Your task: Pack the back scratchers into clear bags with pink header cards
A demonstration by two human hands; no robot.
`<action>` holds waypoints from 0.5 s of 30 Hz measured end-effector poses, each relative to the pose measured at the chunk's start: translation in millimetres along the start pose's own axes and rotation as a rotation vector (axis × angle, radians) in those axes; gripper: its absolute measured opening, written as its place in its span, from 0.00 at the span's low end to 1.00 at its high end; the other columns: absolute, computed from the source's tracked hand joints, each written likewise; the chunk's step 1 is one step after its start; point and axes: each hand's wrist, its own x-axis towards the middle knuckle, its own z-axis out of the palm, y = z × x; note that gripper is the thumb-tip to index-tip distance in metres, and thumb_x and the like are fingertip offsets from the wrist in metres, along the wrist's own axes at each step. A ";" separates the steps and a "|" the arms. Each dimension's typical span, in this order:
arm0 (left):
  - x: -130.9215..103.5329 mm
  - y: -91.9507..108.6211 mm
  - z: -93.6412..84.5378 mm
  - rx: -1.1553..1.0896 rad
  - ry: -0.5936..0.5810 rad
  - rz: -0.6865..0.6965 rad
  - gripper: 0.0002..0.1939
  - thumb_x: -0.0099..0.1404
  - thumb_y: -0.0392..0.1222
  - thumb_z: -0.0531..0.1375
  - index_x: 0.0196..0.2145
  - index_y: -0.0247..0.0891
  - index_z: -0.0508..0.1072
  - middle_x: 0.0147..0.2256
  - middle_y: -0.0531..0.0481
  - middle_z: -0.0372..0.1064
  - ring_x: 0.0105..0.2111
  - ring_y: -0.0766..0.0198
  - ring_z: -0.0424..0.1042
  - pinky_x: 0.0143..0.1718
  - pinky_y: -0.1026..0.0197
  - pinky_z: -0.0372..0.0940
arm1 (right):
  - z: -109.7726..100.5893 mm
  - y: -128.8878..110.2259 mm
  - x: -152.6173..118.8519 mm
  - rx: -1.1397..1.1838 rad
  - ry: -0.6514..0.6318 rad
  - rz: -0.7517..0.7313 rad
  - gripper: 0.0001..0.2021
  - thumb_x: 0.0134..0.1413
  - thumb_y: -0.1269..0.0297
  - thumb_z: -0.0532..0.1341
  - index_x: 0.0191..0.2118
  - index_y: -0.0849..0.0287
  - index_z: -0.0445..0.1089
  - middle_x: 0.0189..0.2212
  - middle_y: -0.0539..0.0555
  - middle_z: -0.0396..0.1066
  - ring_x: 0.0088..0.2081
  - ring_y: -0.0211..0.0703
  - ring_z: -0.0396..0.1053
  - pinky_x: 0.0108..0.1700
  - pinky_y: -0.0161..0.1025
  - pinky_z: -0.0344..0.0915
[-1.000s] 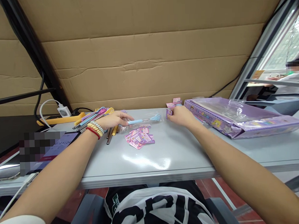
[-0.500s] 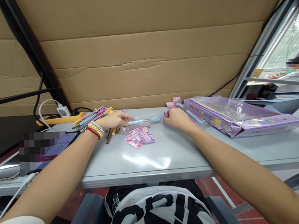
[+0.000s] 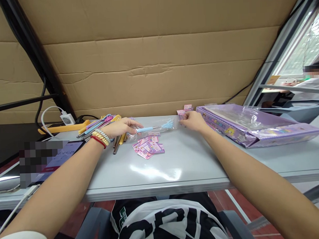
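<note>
My left hand (image 3: 124, 127) is closed on one end of a clear plastic bag (image 3: 162, 128). Inside the bag lies a light-blue back scratcher (image 3: 146, 129) with a metal shaft and a fingered end pointing right. At the bag's other side, a little apart from it, my right hand (image 3: 194, 121) has its fingers pinched at a small pink-purple card (image 3: 181, 116). Other small pink cards (image 3: 187, 107) stand just behind those fingers. In front of the bag, several printed cards (image 3: 150, 147) are spread in a loose overlapping pile on the table.
Several coloured back scratchers (image 3: 97, 125) are heaped by my left wrist. A large purple package (image 3: 227, 126) with clear film fills the right. Left lie a phone-like device (image 3: 63, 156), a white charger (image 3: 67, 118) and a yellow tool (image 3: 63, 128). Cardboard (image 3: 147, 74) walls the back.
My right hand has moved right and slightly back, from the bag's end to the small cards behind. My left hand and the bagged back scratcher have hardly moved.
</note>
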 end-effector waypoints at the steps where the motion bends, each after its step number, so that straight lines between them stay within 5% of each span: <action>1: 0.1 -1.3 -0.6 -0.006 0.006 -0.001 0.19 0.52 0.42 0.61 0.43 0.43 0.78 0.43 0.48 0.74 0.46 0.57 0.69 0.49 0.56 0.62 | -0.4 1.4 1.1 0.054 0.009 -0.002 0.05 0.40 0.69 0.60 0.22 0.59 0.61 0.20 0.49 0.67 0.28 0.39 0.67 0.29 0.33 0.57; 4: 0.6 -4.9 -2.5 -0.027 0.019 -0.012 0.19 0.52 0.43 0.62 0.43 0.43 0.78 0.43 0.48 0.74 0.46 0.56 0.69 0.49 0.56 0.62 | -0.7 6.4 4.5 0.193 0.041 0.026 0.05 0.38 0.72 0.61 0.26 0.60 0.64 0.20 0.48 0.68 0.26 0.38 0.68 0.29 0.32 0.60; 9: 2.1 -10.7 -5.3 -0.078 0.025 -0.021 0.19 0.51 0.44 0.63 0.43 0.42 0.78 0.42 0.47 0.75 0.45 0.56 0.70 0.45 0.57 0.65 | -6.5 14.4 7.7 0.350 0.026 0.040 0.21 0.41 0.75 0.62 0.46 0.63 0.68 0.27 0.52 0.74 0.25 0.39 0.71 0.32 0.36 0.65; 15: 2.1 -12.0 -5.5 -0.127 0.048 -0.078 0.22 0.48 0.46 0.65 0.43 0.40 0.78 0.43 0.46 0.75 0.42 0.56 0.71 0.39 0.58 0.67 | -15.6 20.6 9.6 0.511 -0.066 0.073 0.11 0.41 0.75 0.64 0.35 0.65 0.73 0.25 0.53 0.73 0.27 0.42 0.72 0.33 0.37 0.69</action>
